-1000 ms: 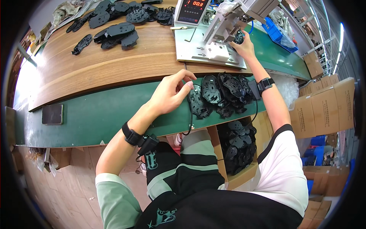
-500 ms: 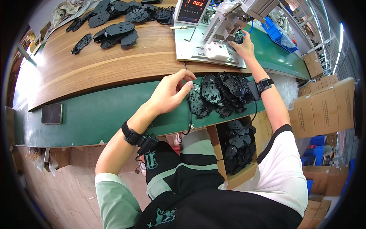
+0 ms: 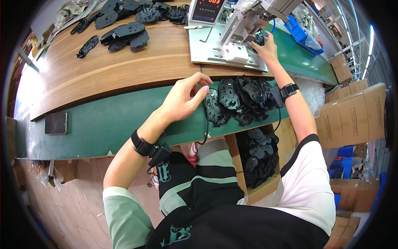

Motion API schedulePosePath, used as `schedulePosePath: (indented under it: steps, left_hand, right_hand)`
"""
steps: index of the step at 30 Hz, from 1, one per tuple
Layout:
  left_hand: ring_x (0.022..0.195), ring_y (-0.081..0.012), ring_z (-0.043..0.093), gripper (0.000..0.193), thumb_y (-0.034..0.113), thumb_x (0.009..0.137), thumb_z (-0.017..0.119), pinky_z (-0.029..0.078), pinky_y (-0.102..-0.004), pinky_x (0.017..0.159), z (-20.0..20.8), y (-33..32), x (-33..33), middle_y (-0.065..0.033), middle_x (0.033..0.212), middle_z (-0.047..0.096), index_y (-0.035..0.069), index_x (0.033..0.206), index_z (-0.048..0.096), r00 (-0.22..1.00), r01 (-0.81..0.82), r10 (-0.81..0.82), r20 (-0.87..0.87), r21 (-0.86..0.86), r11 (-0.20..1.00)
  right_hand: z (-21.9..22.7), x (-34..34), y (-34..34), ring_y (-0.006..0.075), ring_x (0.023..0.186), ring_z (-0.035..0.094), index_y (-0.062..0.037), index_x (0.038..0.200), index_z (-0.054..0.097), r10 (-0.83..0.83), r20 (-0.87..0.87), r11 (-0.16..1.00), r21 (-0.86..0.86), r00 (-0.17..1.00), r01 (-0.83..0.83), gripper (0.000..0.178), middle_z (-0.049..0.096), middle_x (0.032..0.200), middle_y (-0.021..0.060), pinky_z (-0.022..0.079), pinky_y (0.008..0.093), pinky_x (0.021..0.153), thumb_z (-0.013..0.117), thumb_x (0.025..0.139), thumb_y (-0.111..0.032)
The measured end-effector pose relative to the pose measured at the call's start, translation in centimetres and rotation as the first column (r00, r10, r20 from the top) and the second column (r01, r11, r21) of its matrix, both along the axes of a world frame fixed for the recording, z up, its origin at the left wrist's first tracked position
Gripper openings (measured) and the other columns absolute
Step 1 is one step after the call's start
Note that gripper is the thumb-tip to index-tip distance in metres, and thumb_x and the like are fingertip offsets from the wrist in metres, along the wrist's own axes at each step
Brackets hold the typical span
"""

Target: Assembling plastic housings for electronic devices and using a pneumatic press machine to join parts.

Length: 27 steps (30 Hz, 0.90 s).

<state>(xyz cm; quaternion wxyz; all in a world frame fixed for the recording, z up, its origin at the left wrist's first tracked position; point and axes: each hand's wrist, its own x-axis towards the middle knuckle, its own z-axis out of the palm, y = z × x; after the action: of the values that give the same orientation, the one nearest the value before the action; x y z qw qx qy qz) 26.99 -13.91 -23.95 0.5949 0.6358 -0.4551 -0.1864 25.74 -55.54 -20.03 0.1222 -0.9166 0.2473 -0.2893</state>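
My right hand [image 3: 266, 49] is at the bench press [image 3: 244, 31], its thumb and forefinger on either side of a black plastic mouse shell [image 3: 259, 38] beneath the press head. The head partly hides that shell. My left hand [image 3: 185, 96] hovers over the near edge of the bench, fingers loosely bent, thumb apart, nothing visible in it. Just right of it, several black mouse shells [image 3: 229, 94] lie piled on the green bench top [image 3: 103, 122].
More black shells [image 3: 124, 35] lie on the wooden board [image 3: 157, 58]. A phone [image 3: 56, 123] rests at left. Below the bench edge, a carton [image 3: 265, 191] holds more black parts. A control box [image 3: 206, 11] stands beside the press, and a blue bin [image 3: 304, 36] lies beyond it. A cable [image 3: 207, 128] hangs near my left hand.
My right thumb and forefinger have shifted slightly around the shell at the press. My left hand has moved very little.
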Motion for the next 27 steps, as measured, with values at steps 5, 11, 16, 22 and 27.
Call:
schedulePosePath:
  steps: [5,11,16,22,27]
  left_hand:
    - [0.081,-0.0135,0.068,0.025,0.015,0.107,0.057,0.055,-0.0305,0.071,-0.3,0.0,0.0,-0.0117,0.099,0.073,0.0,0.126,0.063,1.0,-0.012,0.012,-0.006,-0.018,1.0]
    - [0.092,-0.0234,0.068,0.027,0.012,0.098,0.064,0.055,-0.0381,0.089,0.4,0.2,-0.4,-0.0133,0.104,0.073,0.003,0.123,0.066,0.977,-0.062,0.055,0.208,0.03,0.998]
    - [0.118,-0.0313,0.06,0.031,0.012,0.092,0.068,0.046,-0.0437,0.108,-0.4,-0.5,-0.7,-0.0135,0.12,0.068,0.004,0.122,0.068,0.897,0.024,-0.02,0.442,-0.004,1.0]
    - [0.149,-0.0392,0.04,0.031,0.02,0.091,0.07,0.03,-0.0548,0.125,-0.6,-0.3,-1.0,-0.0136,0.154,0.056,0.02,0.12,0.081,0.821,0.128,-0.149,0.551,0.077,0.989]
    - [0.153,-0.0382,0.038,0.036,0.025,0.09,0.07,0.023,-0.0563,0.127,-0.7,-0.4,-1.3,-0.0076,0.165,0.051,0.021,0.124,0.08,0.757,0.155,-0.219,0.615,0.156,0.976]
  right_hand:
    - [0.7,-2.7,2.0,0.0369,0.121,0.072,-0.0054,0.143,0.058,0.018,0.174,0.992,0.118,0.985,-0.039,0.085,0.071,0.133,0.0259,0.055,0.0412,0.104,0.093,0.078,-0.048]
    - [0.3,-13.9,10.6,0.0219,0.105,0.073,-0.0034,0.135,0.063,0.176,0.187,0.937,0.27,0.966,-0.223,0.051,0.074,0.123,0.0146,0.056,0.0352,0.093,0.083,0.093,-0.021]
    - [-1.7,-19.2,13.0,0.0351,0.134,0.06,-0.0046,0.137,0.065,0.219,0.07,0.971,0.081,0.973,-0.225,0.049,0.06,0.15,0.0206,0.045,0.044,0.115,0.08,0.093,-0.022]
    - [-2.1,-20.9,16.2,0.0346,0.14,0.051,-0.0115,0.125,0.071,0.329,0.042,0.925,-0.215,0.943,-0.313,0.04,0.058,0.152,0.0125,0.034,0.0472,0.118,0.082,0.087,-0.018]
    - [-3.6,-22.1,18.8,0.0344,0.138,0.05,-0.0196,0.114,0.078,0.452,-0.068,0.859,-0.235,0.889,-0.455,0.036,0.058,0.152,0.0079,0.034,0.0488,0.114,0.087,0.079,-0.017]
